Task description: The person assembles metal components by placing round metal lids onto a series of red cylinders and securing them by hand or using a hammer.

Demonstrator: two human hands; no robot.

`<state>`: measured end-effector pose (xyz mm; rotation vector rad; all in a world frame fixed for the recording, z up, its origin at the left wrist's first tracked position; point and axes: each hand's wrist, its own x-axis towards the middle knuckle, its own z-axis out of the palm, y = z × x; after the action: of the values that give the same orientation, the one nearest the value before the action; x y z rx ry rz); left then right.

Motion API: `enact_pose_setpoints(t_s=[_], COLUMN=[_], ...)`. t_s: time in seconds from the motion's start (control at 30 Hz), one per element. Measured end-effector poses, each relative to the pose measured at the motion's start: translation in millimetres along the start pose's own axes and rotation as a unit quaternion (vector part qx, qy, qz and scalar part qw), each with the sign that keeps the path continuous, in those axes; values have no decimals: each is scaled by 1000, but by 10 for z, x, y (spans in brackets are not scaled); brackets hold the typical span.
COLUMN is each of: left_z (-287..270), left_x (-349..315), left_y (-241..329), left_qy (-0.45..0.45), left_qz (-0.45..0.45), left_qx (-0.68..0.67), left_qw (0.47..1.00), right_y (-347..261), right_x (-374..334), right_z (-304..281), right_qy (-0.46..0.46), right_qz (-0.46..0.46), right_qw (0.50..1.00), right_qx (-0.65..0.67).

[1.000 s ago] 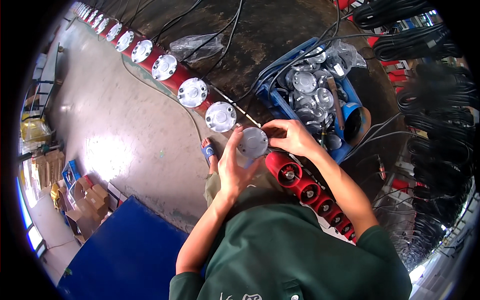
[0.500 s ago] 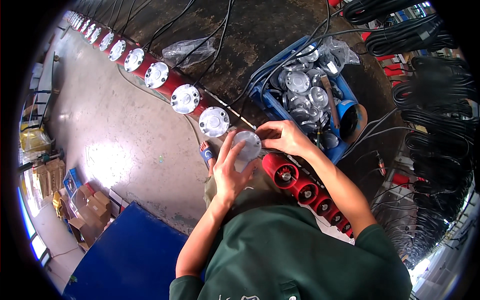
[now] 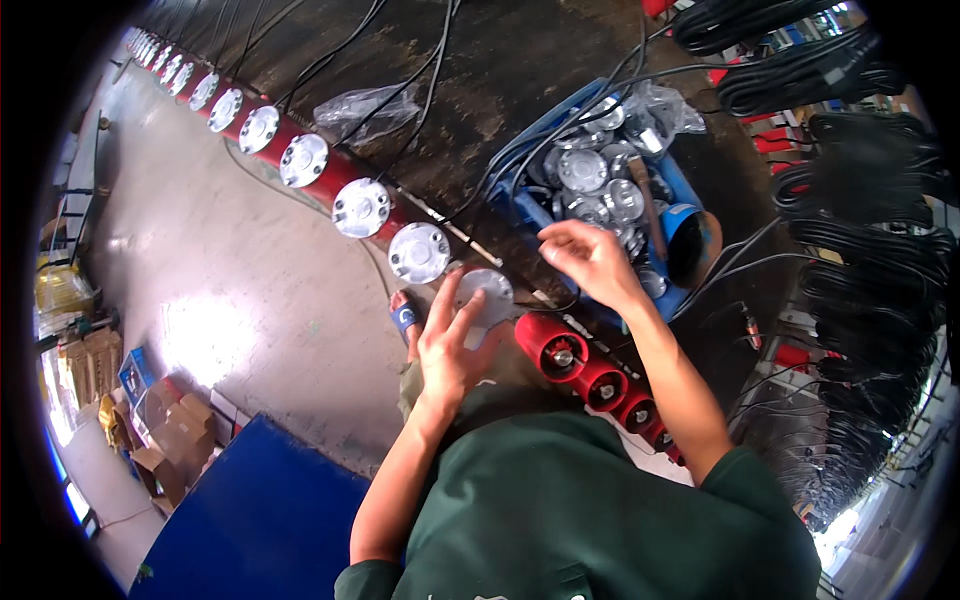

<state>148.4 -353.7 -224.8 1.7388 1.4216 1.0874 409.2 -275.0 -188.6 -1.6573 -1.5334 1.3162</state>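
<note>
Fingers of my left hand [image 3: 447, 350] lie bent over a round silvery metal cover [image 3: 492, 290] and grip it. This cover sits in the row of red cylindrical housings, just after a finished-looking covered one [image 3: 420, 252]. My right hand [image 3: 590, 262] is raised off the cover, by the near left edge of a blue crate [image 3: 530, 208]. Its fingers are curled in toward the thumb; whatever may be between them is hidden. Loose metal covers [image 3: 583, 171] fill the crate. To the right of my left hand stand uncovered red housings [image 3: 553, 347] with their insides showing.
A covered row [image 3: 303, 160] stretches to the far left. A clear plastic bag [image 3: 368, 112] and black cables lie on the dark bench. Inside the crate are a wooden-looking handle [image 3: 647, 200] and a blue roll [image 3: 690, 240]. Coiled black cables [image 3: 875, 205] line the right side.
My right hand has left the cover's edge and moved up and right toward the crate. The left hand keeps its place on the cover. The whole view has shifted slightly.
</note>
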Motion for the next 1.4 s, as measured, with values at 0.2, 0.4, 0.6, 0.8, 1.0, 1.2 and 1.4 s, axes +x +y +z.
enact_pose_setpoints(t_s=[0.2,0.4,0.6,0.8,1.0,1.2,1.4], left_z=[-38,65,360,435,441,499,531], left_x=[31,-8,12,6,38,39,11], left_y=[-23,-264,-380,-467,-468,-481,-545], left_qy=[-7,-2,43,78,90,89,78], left_qz=[30,57,10,34,59,28,16], left_qx=[3,-10,-158,-168,-163,-193,-212], left_qw=[1000,998,986,982,981,977,974], right_y=[50,-208,-177,-631,-656,-647,-511], right_x=[78,378,540,-392,-1113,-1098,-1056], right_z=[-825,-977,-1231,-730,231,642,723], right_qy=[327,90,123,255,91,71,81], right_qz=[-7,233,261,6,63,-71,-89], right_qw=[836,796,807,937,992,965,949], right_qx=[-439,-551,-516,-239,-57,-244,-292])
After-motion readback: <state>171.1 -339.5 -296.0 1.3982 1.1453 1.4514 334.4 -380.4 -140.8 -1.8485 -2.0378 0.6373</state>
